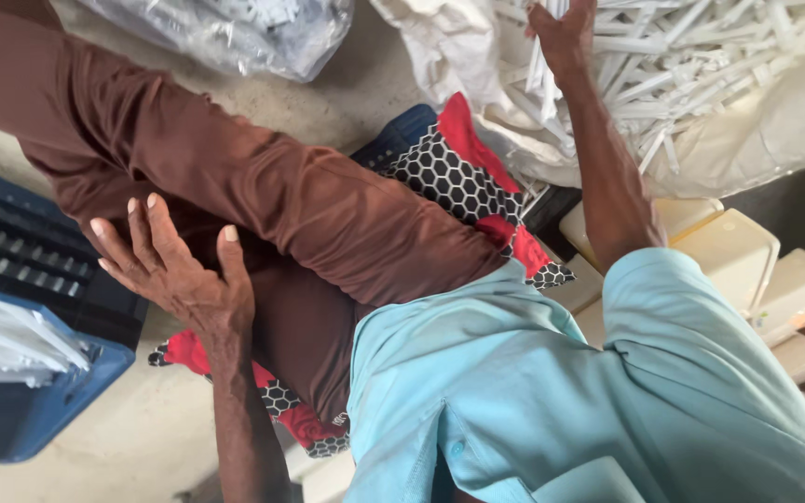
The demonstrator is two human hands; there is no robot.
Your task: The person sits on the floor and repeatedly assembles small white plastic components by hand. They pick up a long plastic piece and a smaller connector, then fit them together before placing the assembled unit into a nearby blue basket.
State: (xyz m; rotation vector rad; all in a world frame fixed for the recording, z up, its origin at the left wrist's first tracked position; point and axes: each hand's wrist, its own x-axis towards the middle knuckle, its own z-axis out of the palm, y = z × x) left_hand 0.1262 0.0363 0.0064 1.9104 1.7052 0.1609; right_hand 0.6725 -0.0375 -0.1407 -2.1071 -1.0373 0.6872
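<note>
From the head camera, the right hand (pixel 563 35) reaches far forward, fingers closed around a few thin white plastic sticks (pixel 544 74) in the heap inside a white sack (pixel 775 130), their long axes mostly running away from the body. The left hand (pixel 174 265) hovers open and empty over the brown-trousered leg (pixel 309 205), well away from the sticks.

Brown, pale blue and white around a red patterned cushion

Brown trousers (pixel 263 200) cross a red cushion (pixel 463 172) printed with a black-and-white honeycomb pattern; the shirt (pixel 552 401) at five o'clock is pale blue. White sticks (pixel 691 65) fill a white sack (pixel 775 130) at one o'clock, cream tubs (pixel 733 251) sit at three, and a dark blue crate (pixel 20 410) holding white strips (pixel 2 340) sits at nine.
</note>
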